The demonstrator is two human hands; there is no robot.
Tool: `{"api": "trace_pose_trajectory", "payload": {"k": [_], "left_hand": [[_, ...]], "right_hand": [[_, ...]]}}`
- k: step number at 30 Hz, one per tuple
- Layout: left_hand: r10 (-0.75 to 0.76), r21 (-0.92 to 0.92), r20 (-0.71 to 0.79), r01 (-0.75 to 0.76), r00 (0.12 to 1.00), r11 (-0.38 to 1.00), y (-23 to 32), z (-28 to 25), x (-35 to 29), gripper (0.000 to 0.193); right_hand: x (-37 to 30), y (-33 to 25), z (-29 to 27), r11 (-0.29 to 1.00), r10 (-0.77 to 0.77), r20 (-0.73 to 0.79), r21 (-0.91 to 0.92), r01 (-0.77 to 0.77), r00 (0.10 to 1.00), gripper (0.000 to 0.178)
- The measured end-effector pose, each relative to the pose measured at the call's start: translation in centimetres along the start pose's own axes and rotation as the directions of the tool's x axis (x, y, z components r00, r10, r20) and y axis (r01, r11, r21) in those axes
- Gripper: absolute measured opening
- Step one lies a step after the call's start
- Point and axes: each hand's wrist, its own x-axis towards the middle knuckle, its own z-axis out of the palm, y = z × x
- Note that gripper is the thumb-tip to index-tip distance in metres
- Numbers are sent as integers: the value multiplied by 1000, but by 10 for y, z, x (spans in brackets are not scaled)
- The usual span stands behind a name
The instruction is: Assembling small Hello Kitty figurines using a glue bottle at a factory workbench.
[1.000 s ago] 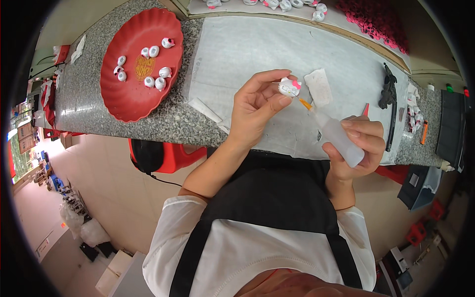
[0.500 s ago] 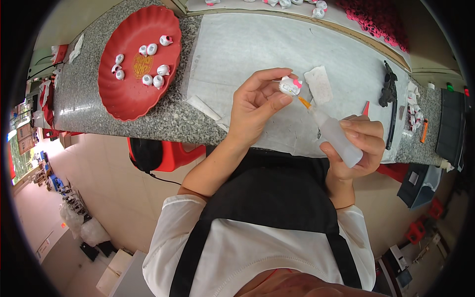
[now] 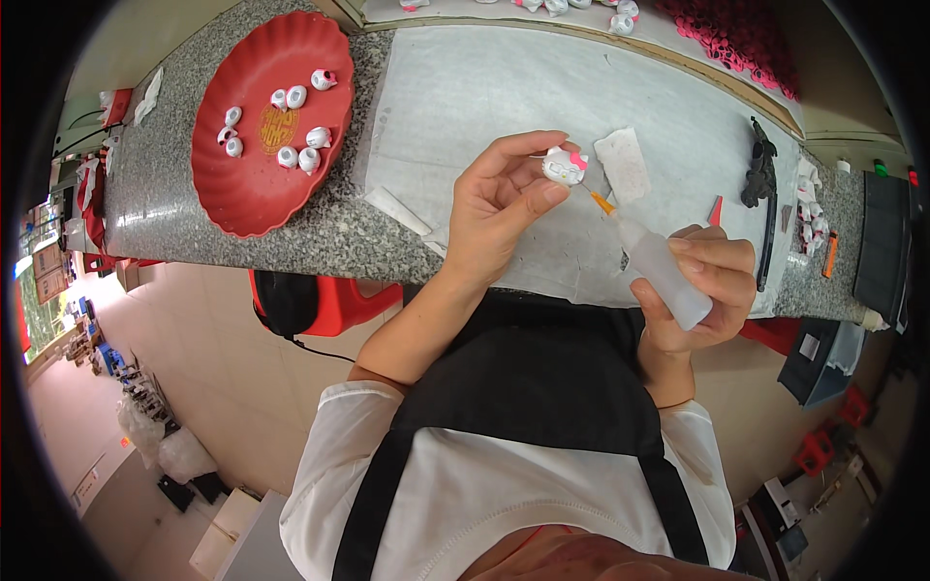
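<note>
A person in a black apron point(image 3: 528, 378) sits or stands close to the stone tabletop point(image 3: 174, 194). The right hand point(image 3: 712, 281) has its grip wrapped around a cloudy white squeeze bottle point(image 3: 668, 281), which leans up and to the left. Its thin orange tip point(image 3: 603, 202) points at a little cat head point(image 3: 565, 167), ending just beside the low right part of it; the spot is too small to tell if they touch. The left hand point(image 3: 499, 208) holds the head up over a white sheet point(image 3: 465, 87), its grip pinched on it with thumb and fingers. They hide a bit of its left side. The head is white and round, with small pointy ears, a bright pink bow point(image 3: 578, 161) and thin face lines.

Just past the tip, a white cloth point(image 3: 622, 165) lies flat on the sheet. Off to the right are a red pointed piece point(image 3: 716, 210) and a black bundle point(image 3: 759, 169). Far left, a big red plate point(image 3: 257, 198) with a wavy rim carries nine small white heads. Farthest away, a shelf point(image 3: 542, 19) bears more white heads and a pile of pink bits point(image 3: 736, 48).
</note>
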Motion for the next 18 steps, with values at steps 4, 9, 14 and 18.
{"api": "trace_pose_trajectory", "payload": {"k": [4,9,14,18], "left_hand": [[0,-2,10,0,1000,1000,0,0,0,36],[-1,-1,11,1,1000,1000,0,0,0,36],[-19,-5,9,19,1000,1000,2,2,0,36],[-23,-4,12,23,1000,1000,2,3,0,36]], "right_hand": [[0,0,0,1000,-9,-18,-16,8,1000,37],[0,0,1,1000,-11,-18,-22,10,1000,38],[0,0,2,1000,-7,-13,-22,7,1000,38],[0,-2,2,1000,-2,-8,-17,1,1000,38]]}}
